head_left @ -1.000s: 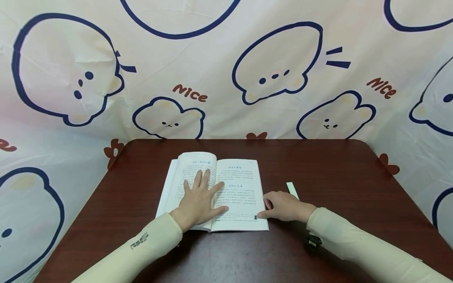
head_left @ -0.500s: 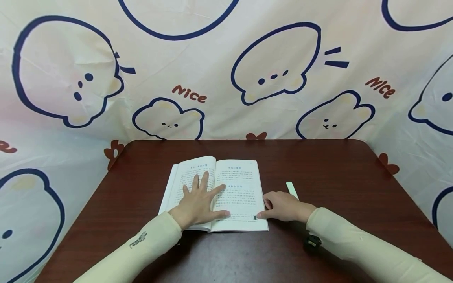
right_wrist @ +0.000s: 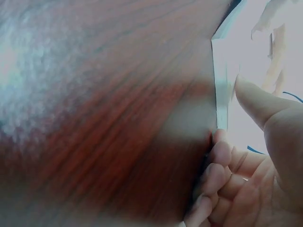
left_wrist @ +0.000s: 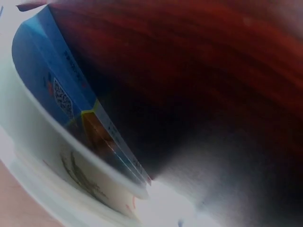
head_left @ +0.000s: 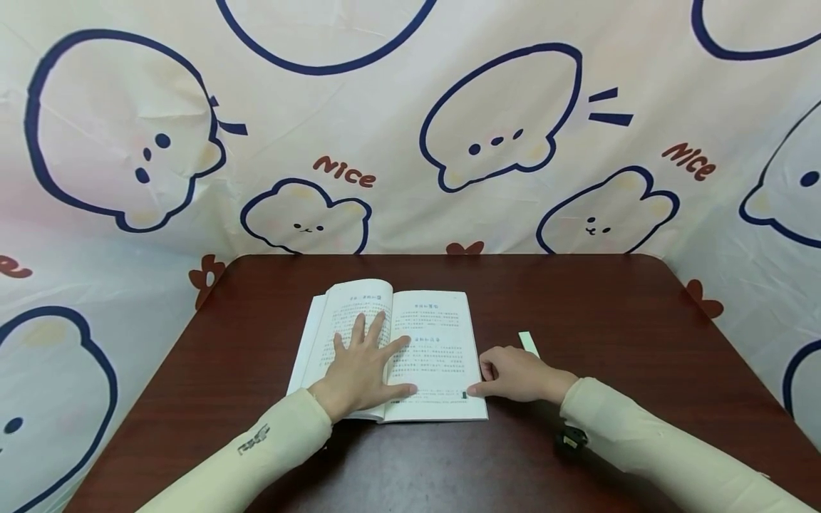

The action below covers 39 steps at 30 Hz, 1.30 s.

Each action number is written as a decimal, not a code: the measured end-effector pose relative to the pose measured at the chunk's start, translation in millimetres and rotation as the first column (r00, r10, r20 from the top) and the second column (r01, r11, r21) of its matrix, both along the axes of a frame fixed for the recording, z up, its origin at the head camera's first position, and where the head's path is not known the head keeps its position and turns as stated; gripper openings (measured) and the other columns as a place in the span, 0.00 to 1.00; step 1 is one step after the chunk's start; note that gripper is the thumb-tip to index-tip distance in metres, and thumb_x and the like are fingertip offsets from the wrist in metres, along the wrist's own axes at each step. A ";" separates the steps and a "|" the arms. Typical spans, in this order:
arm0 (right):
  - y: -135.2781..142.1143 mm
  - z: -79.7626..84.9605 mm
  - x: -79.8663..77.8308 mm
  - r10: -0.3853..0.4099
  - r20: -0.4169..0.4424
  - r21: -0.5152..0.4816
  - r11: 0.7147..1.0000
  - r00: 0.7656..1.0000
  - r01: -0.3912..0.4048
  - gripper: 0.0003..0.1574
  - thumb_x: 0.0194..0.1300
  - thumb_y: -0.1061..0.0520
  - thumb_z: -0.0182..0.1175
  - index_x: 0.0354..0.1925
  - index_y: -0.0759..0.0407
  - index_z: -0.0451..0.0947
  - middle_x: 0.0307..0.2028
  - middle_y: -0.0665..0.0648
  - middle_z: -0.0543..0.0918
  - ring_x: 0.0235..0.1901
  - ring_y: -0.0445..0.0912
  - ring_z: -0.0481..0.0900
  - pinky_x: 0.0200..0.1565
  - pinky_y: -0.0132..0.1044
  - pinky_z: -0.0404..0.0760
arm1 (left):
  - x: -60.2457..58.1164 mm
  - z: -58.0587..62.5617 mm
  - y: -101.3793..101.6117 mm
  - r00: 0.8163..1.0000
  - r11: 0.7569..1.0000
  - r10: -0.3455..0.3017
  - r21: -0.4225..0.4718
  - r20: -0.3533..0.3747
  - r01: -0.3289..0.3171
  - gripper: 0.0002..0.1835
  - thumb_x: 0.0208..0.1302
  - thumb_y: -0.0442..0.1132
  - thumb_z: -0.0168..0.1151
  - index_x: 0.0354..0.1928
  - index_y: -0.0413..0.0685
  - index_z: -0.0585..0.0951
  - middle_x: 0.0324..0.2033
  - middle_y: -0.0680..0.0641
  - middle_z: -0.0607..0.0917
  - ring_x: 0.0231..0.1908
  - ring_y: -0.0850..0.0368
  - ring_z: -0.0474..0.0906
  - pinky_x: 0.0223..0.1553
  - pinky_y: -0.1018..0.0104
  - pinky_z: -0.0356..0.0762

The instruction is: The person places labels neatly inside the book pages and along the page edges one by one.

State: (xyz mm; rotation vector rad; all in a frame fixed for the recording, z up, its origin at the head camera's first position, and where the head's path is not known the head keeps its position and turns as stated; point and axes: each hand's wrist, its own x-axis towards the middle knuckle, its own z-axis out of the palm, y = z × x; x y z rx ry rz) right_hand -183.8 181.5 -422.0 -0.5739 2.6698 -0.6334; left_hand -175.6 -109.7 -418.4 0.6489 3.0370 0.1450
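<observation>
An open book (head_left: 431, 360) with printed white pages lies on the brown table in the head view. Across its left page and the middle fold rests my left hand (head_left: 359, 363), fingers spread and straight. The left pages (head_left: 346, 303) bulge up a little near the fold. At the lower right corner my right hand (head_left: 518, 372) holds the book's edge, thumb on the page and the other fingers curled against the side. The right wrist view shows that thumb (right_wrist: 260, 104) over the page edge (right_wrist: 221, 85). In the left wrist view, part of the book's blue cover (left_wrist: 45, 71) shows.
A pale green strip (head_left: 529, 343) lies on the table just beyond my right hand, partly hidden by it. The brown table (head_left: 596, 306) reaches back to a curtain (head_left: 398, 128) printed with cartoon outlines, which also hangs at both sides.
The left pages sank flatter half a second ago and now bulge slightly again. My left hand shifts only a little on the book; the right hand stays at the corner.
</observation>
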 end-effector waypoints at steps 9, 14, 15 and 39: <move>2.8 3.6 -3.5 0.032 0.018 -0.062 0.998 0.999 -0.031 0.24 0.60 0.40 0.72 0.25 0.52 0.72 0.16 0.46 0.69 0.17 0.37 0.63 0.23 0.29 0.60 | 0.0 1.3 -0.1 1.000 1.000 -0.003 -0.029 -0.019 0.003 0.46 0.55 0.78 0.57 0.73 0.67 0.70 0.79 0.36 0.56 0.76 0.24 0.50 0.61 0.15 0.53; 5.9 4.1 -4.8 0.062 0.006 -0.086 0.994 0.998 -0.061 0.22 0.61 0.43 0.72 0.26 0.52 0.72 0.18 0.46 0.69 0.19 0.37 0.63 0.24 0.29 0.62 | 0.1 0.4 -0.4 1.000 0.999 0.004 -0.034 -0.009 -0.005 0.45 0.55 0.78 0.57 0.73 0.68 0.70 0.79 0.36 0.55 0.76 0.25 0.50 0.61 0.16 0.55; 6.6 4.1 -5.0 0.069 0.002 -0.091 0.994 0.998 -0.068 0.21 0.61 0.44 0.72 0.26 0.53 0.72 0.18 0.46 0.69 0.19 0.37 0.63 0.24 0.29 0.62 | -0.1 -0.2 -0.7 1.000 1.000 0.006 -0.030 -0.005 -0.006 0.45 0.55 0.78 0.57 0.73 0.68 0.70 0.79 0.36 0.55 0.76 0.25 0.50 0.60 0.16 0.56; 29.0 34.5 -13.7 -0.015 -0.065 -0.048 0.999 0.998 0.012 0.15 0.65 0.44 0.68 0.32 0.51 0.77 0.22 0.49 0.75 0.24 0.42 0.72 0.27 0.33 0.71 | 1.7 -0.3 0.0 1.000 1.000 0.014 -0.027 0.008 -0.013 0.46 0.55 0.78 0.57 0.73 0.68 0.69 0.79 0.35 0.54 0.75 0.23 0.51 0.59 0.17 0.59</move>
